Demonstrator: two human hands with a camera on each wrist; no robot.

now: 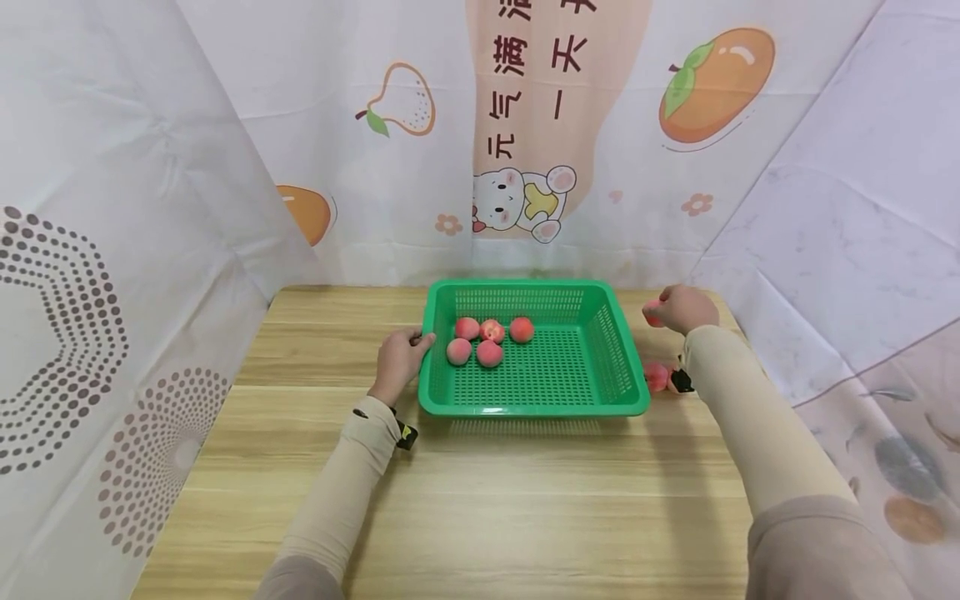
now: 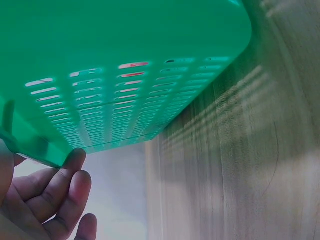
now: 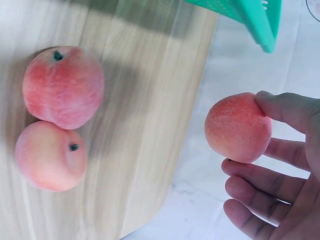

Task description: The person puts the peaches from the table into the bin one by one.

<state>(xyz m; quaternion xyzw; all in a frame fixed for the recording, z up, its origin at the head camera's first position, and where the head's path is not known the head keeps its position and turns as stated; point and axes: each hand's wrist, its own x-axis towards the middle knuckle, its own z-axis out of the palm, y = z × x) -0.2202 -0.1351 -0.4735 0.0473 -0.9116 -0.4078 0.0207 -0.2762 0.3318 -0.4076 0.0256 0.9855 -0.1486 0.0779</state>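
My left hand grips the left rim of a green plastic basket, thumb over the edge and fingers outside, as the left wrist view shows up close. Several peaches lie in the left half of the basket. To the right of the basket, my right hand pinches a peach between thumb and fingers, held above the table's far right part. Below it, two more peaches sit side by side on the table: a redder peach and a paler peach.
The basket stands on a wood-grain table. A printed white curtain hangs right behind the table, with more cloth on both sides. Black wrist straps show at the wrists.
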